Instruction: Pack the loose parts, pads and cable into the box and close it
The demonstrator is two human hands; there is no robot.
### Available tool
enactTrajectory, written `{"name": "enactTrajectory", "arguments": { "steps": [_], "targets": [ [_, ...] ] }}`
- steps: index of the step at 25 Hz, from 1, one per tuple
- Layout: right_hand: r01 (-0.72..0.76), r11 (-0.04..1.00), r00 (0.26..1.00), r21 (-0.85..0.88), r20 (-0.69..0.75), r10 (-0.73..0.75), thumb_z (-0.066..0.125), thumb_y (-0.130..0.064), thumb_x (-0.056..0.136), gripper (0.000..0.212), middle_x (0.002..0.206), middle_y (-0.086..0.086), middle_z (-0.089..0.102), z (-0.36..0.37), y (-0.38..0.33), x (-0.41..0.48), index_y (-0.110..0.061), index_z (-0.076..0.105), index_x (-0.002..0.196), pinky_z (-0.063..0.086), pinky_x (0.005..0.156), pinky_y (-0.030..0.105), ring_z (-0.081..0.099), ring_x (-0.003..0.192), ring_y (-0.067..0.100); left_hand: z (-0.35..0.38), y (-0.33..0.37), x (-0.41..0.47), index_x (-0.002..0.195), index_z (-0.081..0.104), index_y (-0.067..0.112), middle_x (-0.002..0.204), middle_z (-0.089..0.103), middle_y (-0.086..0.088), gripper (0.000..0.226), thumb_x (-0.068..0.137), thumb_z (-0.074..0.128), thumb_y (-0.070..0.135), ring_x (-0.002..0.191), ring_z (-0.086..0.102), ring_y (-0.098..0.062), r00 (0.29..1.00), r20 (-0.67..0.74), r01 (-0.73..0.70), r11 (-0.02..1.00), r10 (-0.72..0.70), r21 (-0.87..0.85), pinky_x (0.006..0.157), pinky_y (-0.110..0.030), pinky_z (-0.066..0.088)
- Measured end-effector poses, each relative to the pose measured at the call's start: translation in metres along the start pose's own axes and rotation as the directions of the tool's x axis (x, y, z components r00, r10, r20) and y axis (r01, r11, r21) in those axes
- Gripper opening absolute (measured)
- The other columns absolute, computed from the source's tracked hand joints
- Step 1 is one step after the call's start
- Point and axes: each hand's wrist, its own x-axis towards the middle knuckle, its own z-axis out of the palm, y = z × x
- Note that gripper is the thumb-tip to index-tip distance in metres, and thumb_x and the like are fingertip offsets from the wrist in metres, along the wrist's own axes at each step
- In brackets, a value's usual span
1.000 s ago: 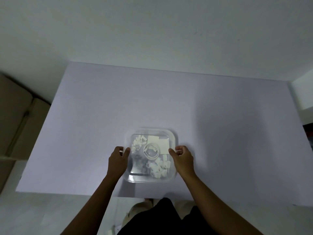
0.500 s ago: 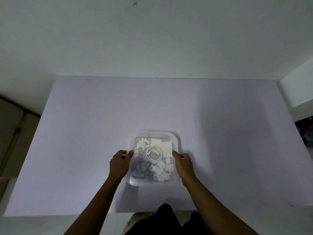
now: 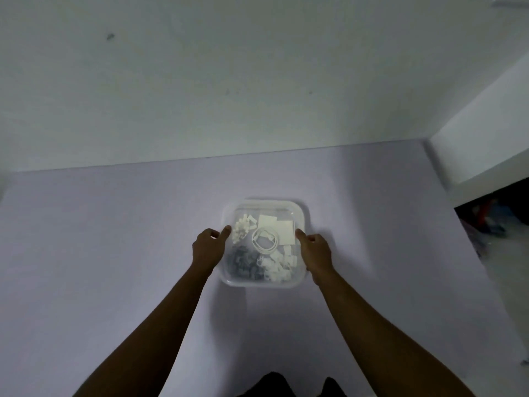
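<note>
A clear box (image 3: 264,243) with rounded corners is seen on the lilac desk (image 3: 114,239), lid on. Through the lid are seen a coiled white cable (image 3: 264,239) at the middle, two white square pads (image 3: 277,228) at the far right, small white parts (image 3: 242,226) at the far left, dark grey parts (image 3: 243,263) at the near left and more white parts (image 3: 279,263) at the near right. The box is flanked by both hands: the left hand (image 3: 208,249) is pressed to its left side with the thumb on the rim, the right hand (image 3: 315,252) to its right side likewise, each grip half closed against the box. Bare desk is left all round; a wall (image 3: 257,81) bounds the far edge, and a white ledge (image 3: 481,144) the right.
</note>
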Motion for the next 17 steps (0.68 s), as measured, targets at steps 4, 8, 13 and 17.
{"name": "enactTrajectory", "arguments": {
  "steps": [4,8,13,17],
  "targets": [
    [0.045,0.999,0.998,-0.016,-0.031,-0.046,0.060,-0.052,0.090,0.043,0.075,0.003,0.059,-0.023,-0.041,0.063,-0.010,0.057,0.081,0.044,0.065,0.032,0.058,0.073,0.023,0.032,0.055,0.037,0.092,0.061,0.013,0.084,0.062,-0.001,0.046,0.086,0.061,0.058,0.092,0.063,-0.030,1.000,-0.007,0.012,0.999,-0.012,-0.045,0.085,-0.051,0.057],
    [0.108,0.990,0.994,-0.093,-0.018,-0.110,0.059,-0.055,0.090,0.050,0.085,0.009,0.065,-0.032,-0.086,0.112,-0.005,0.065,0.088,0.049,0.075,0.035,0.063,0.081,0.027,0.046,0.097,0.064,0.086,0.061,0.007,0.075,0.059,-0.005,0.047,0.089,0.059,0.054,0.075,0.062,-0.030,0.999,-0.037,0.025,0.998,-0.027,-0.053,0.075,-0.052,0.060],
    [0.112,0.982,0.993,-0.150,0.038,-0.107,0.055,-0.060,0.090,0.059,0.095,0.013,0.068,-0.035,-0.102,0.136,-0.003,0.066,0.099,0.055,0.087,0.045,0.066,0.090,0.031,0.050,0.108,0.071,0.081,0.060,0.004,0.076,0.058,-0.011,0.052,0.089,0.058,0.055,0.071,0.060,-0.030,0.998,-0.047,0.038,0.998,-0.041,-0.048,0.074,-0.054,0.060],
    [0.183,0.971,0.983,-0.155,0.018,-0.182,0.045,-0.057,0.097,0.058,0.124,0.017,0.064,-0.037,-0.086,0.117,-0.009,0.055,0.128,0.051,0.097,0.043,0.061,0.111,0.033,0.038,0.097,0.063,0.105,0.061,0.010,0.107,0.065,-0.013,0.071,0.087,0.036,0.074,0.099,0.063,-0.034,0.996,0.034,-0.082,0.995,0.084,-0.058,0.088,-0.055,0.054]
  ]
}}
